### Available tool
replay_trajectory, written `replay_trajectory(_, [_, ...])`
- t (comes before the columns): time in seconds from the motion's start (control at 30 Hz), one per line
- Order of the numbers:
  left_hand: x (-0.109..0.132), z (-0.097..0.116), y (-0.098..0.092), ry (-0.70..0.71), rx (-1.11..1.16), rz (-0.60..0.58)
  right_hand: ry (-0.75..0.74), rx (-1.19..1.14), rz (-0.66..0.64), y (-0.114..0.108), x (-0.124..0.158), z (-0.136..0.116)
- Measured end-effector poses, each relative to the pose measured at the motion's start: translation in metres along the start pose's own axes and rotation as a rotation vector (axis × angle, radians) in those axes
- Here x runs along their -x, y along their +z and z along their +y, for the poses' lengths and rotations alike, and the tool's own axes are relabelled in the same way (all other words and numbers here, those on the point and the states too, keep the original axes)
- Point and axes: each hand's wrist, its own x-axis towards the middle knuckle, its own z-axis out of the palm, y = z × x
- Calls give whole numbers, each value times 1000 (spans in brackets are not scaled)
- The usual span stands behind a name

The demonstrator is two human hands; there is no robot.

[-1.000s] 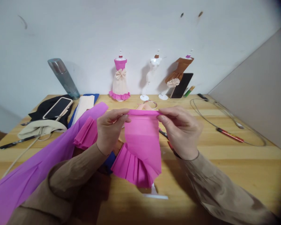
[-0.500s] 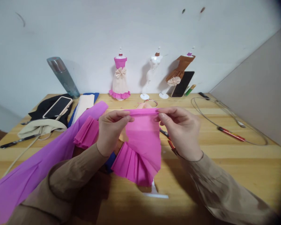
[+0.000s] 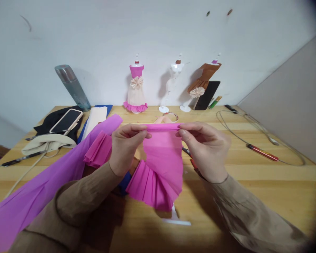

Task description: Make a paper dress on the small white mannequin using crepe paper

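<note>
Two hands pinch the top hem of a pink paper dress over the middle of the table.

The left hand [image 3: 126, 146] and the right hand [image 3: 205, 147] are each closed in a thumb-and-forefinger pinch on opposite ends of the folded top hem of the pink paper dress [image 3: 162, 158], which is stretched flat between them. Its pleated skirt hangs over a white stand base [image 3: 176, 219] near the front edge of the table [image 3: 252, 189]. Just left of the left hand lies a pleated pink piece [image 3: 98, 151], touching a long purple paper strip [image 3: 42, 189] that runs to the front left corner. Along the back edge stand a dressed pink mannequin [image 3: 136, 88], a bare white mannequin [image 3: 173, 77] and a brown-dressed mannequin [image 3: 202, 79]. A phone [image 3: 65, 120] rests near the back left corner, and a looped cable [image 3: 260, 140] lies toward the right edge.
</note>
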Motion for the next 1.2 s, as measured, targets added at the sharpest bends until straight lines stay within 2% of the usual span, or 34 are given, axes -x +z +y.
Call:
replay_trajectory(0.23, [-1,-5,0,69,22,27,-61,3,-8,-1,1,3])
replay_trajectory(0.6, [-4,-10,-1,98,-100,93,-263,240,-58,-1,-2,-2])
replay_trajectory(0.77, [-4,-11,-2,105,-129,82,-303,322,-67,0,-4,-2])
replay_trajectory(0.93, [-1,-10,-1,76,-162,69,-213,347,-69,-1,-2,2])
replay_trajectory(1.1, [-2,-9,0,-16,-64,43,-37,167,-88,-1,-2,10])
replay_trajectory(1.2, [-4,-11,-1,-44,-13,25,-3,111,-66,-1,-2,12])
